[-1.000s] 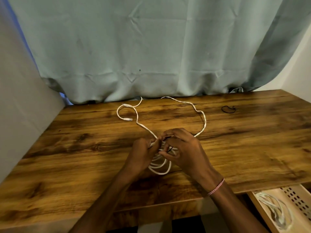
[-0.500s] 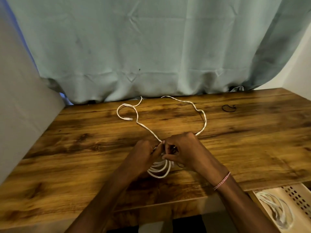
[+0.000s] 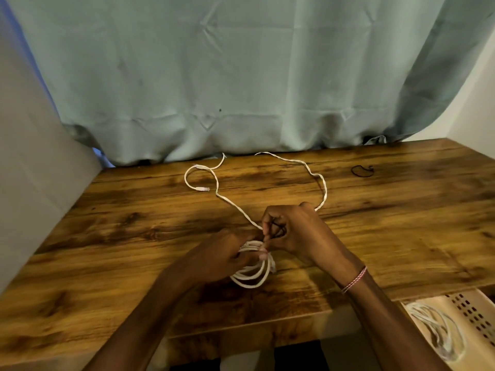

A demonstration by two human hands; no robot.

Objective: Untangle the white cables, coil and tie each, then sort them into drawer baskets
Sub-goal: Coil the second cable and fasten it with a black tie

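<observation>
A coil of white cable (image 3: 254, 277) lies on the wooden table (image 3: 107, 236) near its front edge. My left hand (image 3: 222, 255) grips the coil's upper side. Just right of it, my right hand (image 3: 294, 234) has its fingers curled round a thin black tie (image 3: 278, 228) at the top of the coil. A loose white cable (image 3: 321, 183) loops from the hands toward the curtain and ends in a plug (image 3: 202, 188) at the left.
A second black tie (image 3: 361, 171) lies on the table at the back right. An open drawer basket (image 3: 471, 317) below the table's front right corner holds a coiled white cable (image 3: 434, 330). A teal curtain (image 3: 241, 76) hangs behind; a grey panel (image 3: 32, 183) stands left.
My right hand has lifted and turned a little, drawing the black tie up over the coil. The left hand has kept its hold on the coil. The loose cable has barely shifted.
</observation>
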